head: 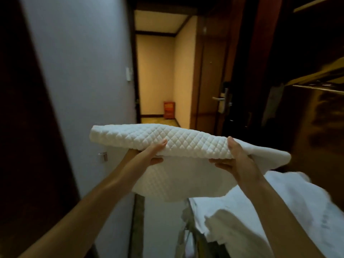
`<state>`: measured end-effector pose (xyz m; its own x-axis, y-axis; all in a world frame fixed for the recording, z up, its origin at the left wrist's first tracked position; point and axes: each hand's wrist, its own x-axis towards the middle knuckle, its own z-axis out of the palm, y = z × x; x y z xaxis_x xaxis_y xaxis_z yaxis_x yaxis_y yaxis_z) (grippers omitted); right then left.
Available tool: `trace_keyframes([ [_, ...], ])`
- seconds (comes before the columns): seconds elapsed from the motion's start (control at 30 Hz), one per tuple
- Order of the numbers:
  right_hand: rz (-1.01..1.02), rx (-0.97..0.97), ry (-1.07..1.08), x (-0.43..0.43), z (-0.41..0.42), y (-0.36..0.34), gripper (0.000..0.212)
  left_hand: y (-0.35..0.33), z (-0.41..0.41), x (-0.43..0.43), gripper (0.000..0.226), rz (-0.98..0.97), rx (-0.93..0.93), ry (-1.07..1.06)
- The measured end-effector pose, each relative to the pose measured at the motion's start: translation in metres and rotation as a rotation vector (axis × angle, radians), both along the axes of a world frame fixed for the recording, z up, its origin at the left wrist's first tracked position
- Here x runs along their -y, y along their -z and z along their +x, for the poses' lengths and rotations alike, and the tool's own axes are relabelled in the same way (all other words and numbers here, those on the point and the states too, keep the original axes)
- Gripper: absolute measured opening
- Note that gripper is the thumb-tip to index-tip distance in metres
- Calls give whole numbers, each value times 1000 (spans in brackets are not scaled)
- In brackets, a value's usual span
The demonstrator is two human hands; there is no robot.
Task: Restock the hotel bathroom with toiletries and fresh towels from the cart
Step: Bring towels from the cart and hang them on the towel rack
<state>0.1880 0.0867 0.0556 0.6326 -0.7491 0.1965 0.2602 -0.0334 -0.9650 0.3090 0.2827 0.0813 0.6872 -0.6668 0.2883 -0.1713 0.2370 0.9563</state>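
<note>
Both hands, left (151, 154) and right (235, 161), grip the folded white quilted towel (167, 140) by its near edge, thumbs on top, above white linens (260, 211).

wall (80, 71): pale, dim | corridor (158, 71): warm-lit | wooden door (210, 71): open, right

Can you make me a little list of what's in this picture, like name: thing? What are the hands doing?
held thing: white quilted towel, folded, one layer hanging below
left hand: grips the towel's near edge, thumb on top
right hand: grips the near edge too
below right: more white linen piled up
ahead: lit hallway, orange box on the floor
right side: wooden door, metal handle
</note>
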Motion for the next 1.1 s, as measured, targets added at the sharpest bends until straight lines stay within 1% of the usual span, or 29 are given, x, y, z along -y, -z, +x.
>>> trace_keyframes([
  [0.1,8,1,-172,-32,21,-4,32,-4,-5,-52,33,-4,52,-116],
  [0.2,35,-4,-344,-72,43,-7,60,-7,-2,-104,29,-1,82,-225],
  [0.23,40,-7,-396,-86,50,-8,64,-8,-1,-119,31,-3,83,-270],
  [0.3,36,-6,-491,-115,63,-8,61,-8,3,-148,29,-26,70,-368],
  [0.43,6,-9,-649,-172,87,-6,46,-5,12,-204,14,-33,24,-527],
  [0.47,-5,-7,-684,-186,95,-6,45,-4,17,-219,17,-40,7,-545],
  [0.57,-23,-8,-764,-236,120,-8,39,-1,34,-271,43,-71,-77,-582],
  [0.63,-24,-7,-803,-271,139,-7,28,5,52,-309,54,-90,-99,-566],
  [0.67,-24,-14,-819,-288,150,-7,22,10,62,-329,45,-105,-95,-558],
  [0.7,-22,-29,-839,-306,161,-7,18,15,72,-350,29,-129,-124,-572],
  [0.73,-12,-46,-863,-324,172,-6,20,20,83,-372,25,-144,-148,-602],
  [0.8,-34,-57,-907,-362,196,-5,25,28,102,-414,32,-138,-182,-607],
  [0.87,-57,-51,-931,-399,220,-2,23,35,124,-455,26,-129,-181,-619],
  [0.9,-46,-55,-945,-418,232,-1,21,32,132,-473,30,-123,-194,-630],
  [0.93,-25,-64,-956,-435,245,1,20,30,140,-490,50,-118,-206,-652],
  [0.97,-3,-73,-963,-453,257,2,21,27,146,-505,65,-96,-205,-673],
  [1.03,28,-77,-954,-486,279,8,23,27,159,-528,75,-51,-152,-718],
  [1.1,69,-61,-936,-517,298,12,20,25,170,-552,77,-83,-176,-770],
])
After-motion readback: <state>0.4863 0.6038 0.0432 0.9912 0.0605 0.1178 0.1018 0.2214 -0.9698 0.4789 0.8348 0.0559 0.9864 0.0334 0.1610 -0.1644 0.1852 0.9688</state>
